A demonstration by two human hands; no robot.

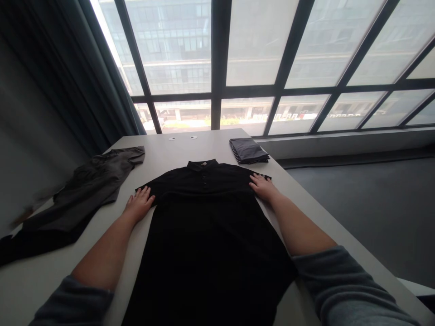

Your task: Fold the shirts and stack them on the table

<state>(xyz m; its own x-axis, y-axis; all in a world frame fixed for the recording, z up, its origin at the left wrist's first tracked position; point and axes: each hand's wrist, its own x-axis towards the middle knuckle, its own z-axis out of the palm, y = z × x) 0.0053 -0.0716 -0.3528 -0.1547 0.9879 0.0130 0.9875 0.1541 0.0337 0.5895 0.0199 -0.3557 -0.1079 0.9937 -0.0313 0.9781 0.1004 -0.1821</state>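
Observation:
A black polo shirt (210, 235) lies spread out before me, its collar and buttons at the far end and its lower part running out of view at the bottom. My left hand (140, 203) rests flat on the left sleeve, fingers spread. On the opposite sleeve, near its cuff, lies my right hand (263, 186), also flat with the fingers apart. Neither hand grips the cloth. The shirt's front looks mostly smooth, with a faint crease across the chest.
The white table (170, 154) has two small round fittings near its far edge. Folded garments (248, 150), one striped, form a small pile at back right. Loose dark clothes (102, 181) lie along the left side. A curtain (78, 59) and large windows stand beyond.

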